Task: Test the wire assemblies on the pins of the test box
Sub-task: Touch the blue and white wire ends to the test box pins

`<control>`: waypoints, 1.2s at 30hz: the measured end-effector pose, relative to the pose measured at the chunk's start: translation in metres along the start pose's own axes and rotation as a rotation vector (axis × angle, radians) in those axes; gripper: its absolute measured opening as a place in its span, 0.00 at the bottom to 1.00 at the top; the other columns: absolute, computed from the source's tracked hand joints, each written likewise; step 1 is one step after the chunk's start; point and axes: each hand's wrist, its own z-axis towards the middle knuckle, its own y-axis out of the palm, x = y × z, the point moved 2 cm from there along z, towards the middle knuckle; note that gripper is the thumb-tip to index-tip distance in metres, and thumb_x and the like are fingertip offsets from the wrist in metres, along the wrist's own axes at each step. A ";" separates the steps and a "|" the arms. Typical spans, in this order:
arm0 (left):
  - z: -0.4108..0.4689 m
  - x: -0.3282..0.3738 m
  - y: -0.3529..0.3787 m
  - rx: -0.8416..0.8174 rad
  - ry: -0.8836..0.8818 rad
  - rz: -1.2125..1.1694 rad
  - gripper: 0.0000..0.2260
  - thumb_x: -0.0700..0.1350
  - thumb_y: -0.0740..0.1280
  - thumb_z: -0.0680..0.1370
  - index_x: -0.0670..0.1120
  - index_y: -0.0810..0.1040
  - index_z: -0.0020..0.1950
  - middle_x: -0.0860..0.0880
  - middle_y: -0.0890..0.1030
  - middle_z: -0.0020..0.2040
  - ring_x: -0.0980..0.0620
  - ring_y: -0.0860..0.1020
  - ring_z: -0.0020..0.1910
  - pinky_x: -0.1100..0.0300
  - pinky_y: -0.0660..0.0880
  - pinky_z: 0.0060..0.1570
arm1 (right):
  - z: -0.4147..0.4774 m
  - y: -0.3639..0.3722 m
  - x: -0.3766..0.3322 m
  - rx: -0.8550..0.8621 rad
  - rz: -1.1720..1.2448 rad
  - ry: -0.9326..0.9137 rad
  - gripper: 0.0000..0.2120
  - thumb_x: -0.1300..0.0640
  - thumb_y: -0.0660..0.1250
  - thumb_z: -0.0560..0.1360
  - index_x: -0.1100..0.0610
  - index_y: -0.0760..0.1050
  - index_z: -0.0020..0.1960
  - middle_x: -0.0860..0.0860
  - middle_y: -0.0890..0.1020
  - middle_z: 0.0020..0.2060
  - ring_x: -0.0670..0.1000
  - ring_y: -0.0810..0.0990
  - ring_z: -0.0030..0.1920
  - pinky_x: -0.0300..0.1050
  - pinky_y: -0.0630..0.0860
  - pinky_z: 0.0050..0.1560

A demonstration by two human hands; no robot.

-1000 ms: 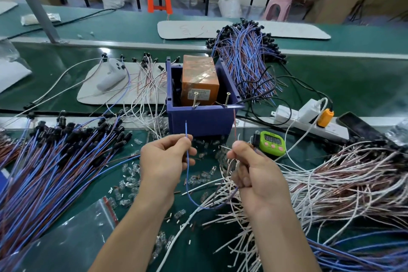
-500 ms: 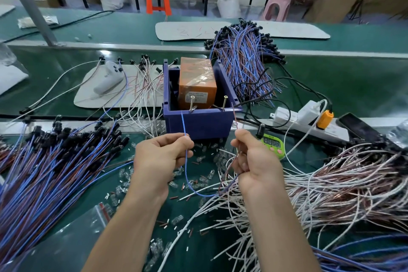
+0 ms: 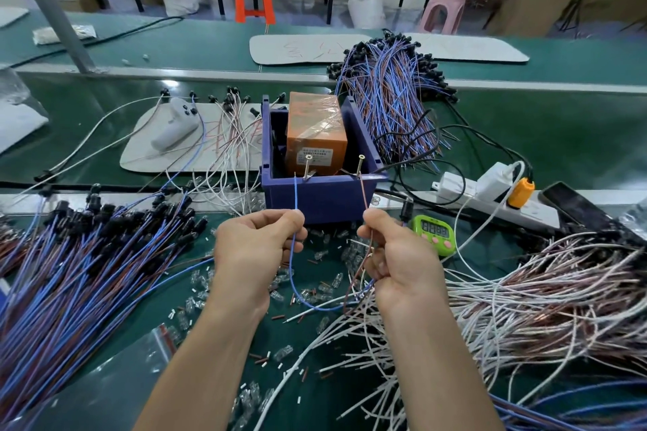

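Wire assembly point(image 3: 317, 306) is up in both your hands, just in front of the test box point(image 3: 325, 198), with its slack looping low between your wrists.

Left hand point(image 3: 255, 255): thumb and forefinger pinch the blue lead point(image 3: 295, 198), which stands nearly upright. Its tip sits just beside the left pin point(image 3: 307, 168); can't tell if it makes contact.

Right hand point(image 3: 399, 259): fingers curled, pinching the brown lead point(image 3: 364, 196), tilted slightly left. Its tip reaches the foot of the right pin point(image 3: 360, 166); contact looks likely but I can't confirm it.

Both pins are screws standing at the box's front rim. An orange unit point(image 3: 315, 136) wrapped in clear film sits inside the box.

A black connector point(image 3: 408, 208) shows just beside your right thumb.

Around you:
- blue and brown bundle point(image 3: 70, 273) on the left
- white and brown bundle point(image 3: 542, 290) on the right
- another blue bundle point(image 3: 392, 105) behind the box
- green timer point(image 3: 434, 231) near your right hand, with a power strip point(image 3: 490, 192) behind it
- small clear plastic pieces point(image 3: 199, 282) scattered on the green mat point(image 3: 560, 136)
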 end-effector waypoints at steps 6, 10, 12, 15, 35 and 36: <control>-0.002 0.002 0.001 -0.006 0.005 0.023 0.10 0.39 0.76 0.74 0.47 0.86 0.33 0.45 0.86 0.34 0.54 0.79 0.27 0.65 0.77 0.29 | -0.001 -0.002 0.003 -0.019 -0.001 -0.017 0.04 0.60 0.74 0.75 0.58 0.80 0.44 0.51 0.82 0.29 0.45 0.59 0.18 0.39 0.57 0.23; -0.003 0.003 0.002 -0.001 -0.002 0.036 0.07 0.40 0.76 0.74 0.46 0.86 0.36 0.45 0.86 0.34 0.54 0.80 0.28 0.62 0.77 0.32 | -0.002 -0.003 0.003 -0.011 0.012 -0.022 0.06 0.60 0.75 0.74 0.57 0.80 0.40 0.52 0.83 0.30 0.45 0.57 0.19 0.39 0.56 0.24; -0.003 0.004 0.003 -0.002 -0.001 0.044 0.09 0.40 0.76 0.74 0.47 0.86 0.34 0.45 0.86 0.34 0.54 0.80 0.28 0.63 0.77 0.32 | -0.003 -0.004 0.002 -0.012 0.016 -0.023 0.06 0.61 0.75 0.74 0.57 0.80 0.40 0.52 0.83 0.30 0.45 0.58 0.19 0.39 0.56 0.24; -0.005 0.005 0.005 -0.012 0.000 0.051 0.11 0.40 0.76 0.74 0.51 0.87 0.33 0.46 0.86 0.34 0.55 0.80 0.28 0.65 0.77 0.30 | -0.004 -0.005 0.001 -0.005 0.010 -0.025 0.06 0.60 0.75 0.74 0.56 0.81 0.40 0.52 0.83 0.30 0.45 0.58 0.19 0.39 0.57 0.23; -0.009 0.005 0.004 0.031 0.027 0.028 0.11 0.41 0.76 0.75 0.52 0.87 0.33 0.47 0.86 0.33 0.55 0.81 0.28 0.66 0.77 0.29 | -0.013 -0.011 -0.001 0.004 0.044 -0.030 0.08 0.61 0.75 0.75 0.55 0.79 0.39 0.52 0.82 0.29 0.43 0.62 0.18 0.36 0.59 0.21; -0.012 0.004 0.003 0.033 0.035 0.019 0.12 0.41 0.76 0.76 0.53 0.87 0.34 0.47 0.86 0.33 0.55 0.80 0.29 0.65 0.77 0.30 | -0.016 -0.013 -0.001 0.002 0.051 -0.038 0.08 0.62 0.75 0.75 0.55 0.79 0.38 0.52 0.82 0.29 0.42 0.62 0.18 0.35 0.59 0.21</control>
